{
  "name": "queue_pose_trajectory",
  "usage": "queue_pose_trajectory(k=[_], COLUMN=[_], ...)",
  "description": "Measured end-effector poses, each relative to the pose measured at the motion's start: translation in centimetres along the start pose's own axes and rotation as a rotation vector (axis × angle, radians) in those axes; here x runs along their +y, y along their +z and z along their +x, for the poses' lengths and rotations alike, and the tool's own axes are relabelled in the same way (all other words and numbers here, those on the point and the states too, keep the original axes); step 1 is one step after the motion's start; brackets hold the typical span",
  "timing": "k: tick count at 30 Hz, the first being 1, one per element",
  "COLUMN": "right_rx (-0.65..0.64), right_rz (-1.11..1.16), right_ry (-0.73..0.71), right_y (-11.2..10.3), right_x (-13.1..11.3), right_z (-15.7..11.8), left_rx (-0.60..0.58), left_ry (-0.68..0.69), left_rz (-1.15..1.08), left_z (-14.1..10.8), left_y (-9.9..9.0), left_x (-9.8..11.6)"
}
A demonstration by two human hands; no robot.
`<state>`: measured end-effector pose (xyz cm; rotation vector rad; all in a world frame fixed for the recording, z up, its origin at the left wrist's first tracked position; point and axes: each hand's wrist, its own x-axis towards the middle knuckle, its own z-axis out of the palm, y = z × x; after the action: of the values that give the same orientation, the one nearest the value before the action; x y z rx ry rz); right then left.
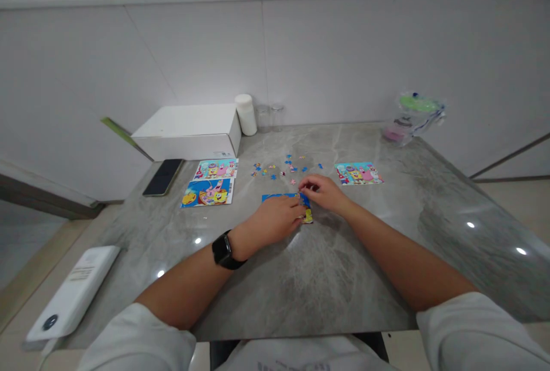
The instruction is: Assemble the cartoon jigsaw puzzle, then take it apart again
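A partly assembled blue and yellow puzzle (pixel 308 215) lies on the grey table in front of me. My left hand (pixel 281 217), below a black watch, rests palm down over it and hides much of its surface. At the puzzle's upper right corner, my right hand (pixel 318 190) has its thumb and fingertips pinched together; whatever is between them is too small to name. Several loose puzzle pieces (pixel 274 177) are scattered just beyond both hands. The left hand's fingers lie flat on the puzzle.
Picture cards (pixel 208 192) and a black phone (pixel 164 177) lie at left, near a white box (pixel 189 130). Another card (pixel 359 173) is at right. Behind stand a white canister (pixel 246 114) and clear glasses (pixel 277 118). A plastic bag (pixel 415 118) sits back right, a white device (pixel 75 291) front left.
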<state>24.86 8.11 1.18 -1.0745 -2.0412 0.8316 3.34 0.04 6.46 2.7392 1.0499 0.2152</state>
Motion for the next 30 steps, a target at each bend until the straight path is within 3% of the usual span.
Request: queue_pose_trajectory(k=[7,14,30], right_rx=[-0.189,-0.322,-0.324], right_rz=[-0.031,0.028,-0.083], right_ry=[0.053,0.104,0.074], right_y=[-1.1,-0.8,0.3], right_x=[-0.9,-0.5,-0.1], right_z=[0.0,-0.3,-0.5], left_rx=[-0.134,-0.179,-0.175], left_ry=[-0.067,-0.05,-0.118], left_rz=[0.069,0.054,0.082], left_z=[-1.3,-2.1,-2.0], left_y=[-0.4,0.5,2.3], left_x=[3.3,4.7,4.7])
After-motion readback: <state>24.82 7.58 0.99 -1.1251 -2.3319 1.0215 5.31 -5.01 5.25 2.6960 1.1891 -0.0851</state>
